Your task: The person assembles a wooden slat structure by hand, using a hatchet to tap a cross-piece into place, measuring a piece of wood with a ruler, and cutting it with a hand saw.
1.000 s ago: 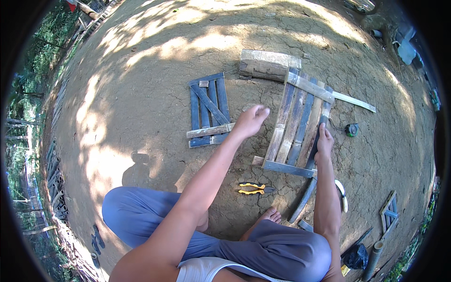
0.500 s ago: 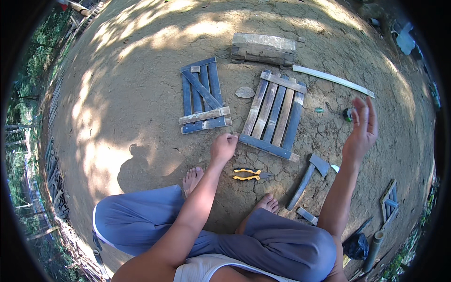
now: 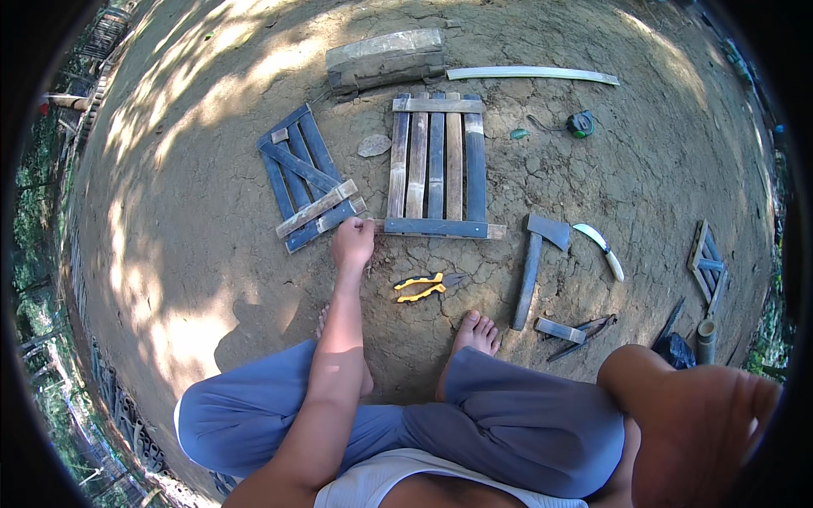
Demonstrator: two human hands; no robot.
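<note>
My left hand (image 3: 353, 242) is closed, its fingertips pinching the left end of the lower crossbar of a slatted wooden panel (image 3: 436, 169). The panel lies flat, its several upright slats joined by a crossbar at top and bottom. Just left of that hand lies a smaller slatted frame (image 3: 315, 193) with a diagonal brace and a loose strip across its lower end. My right hand (image 3: 707, 427) is raised large at the lower right; its fingers run into the dark rim and hardly show. Yellow-and-black pliers (image 3: 421, 286) rest on the ground between my feet.
An axe (image 3: 528, 275), a curved white-handled knife (image 3: 603, 250) and a short wood block (image 3: 560, 329) lie to the right. Farther off are a tape measure (image 3: 580, 124), a pale strip (image 3: 533, 74) and a log (image 3: 385, 59). A small frame (image 3: 710, 267) lies far right.
My right hand has come back from above the ground to the lower right, close to the camera. The view has shifted; the knife now shows fully. My left hand stays at the panel's corner.
</note>
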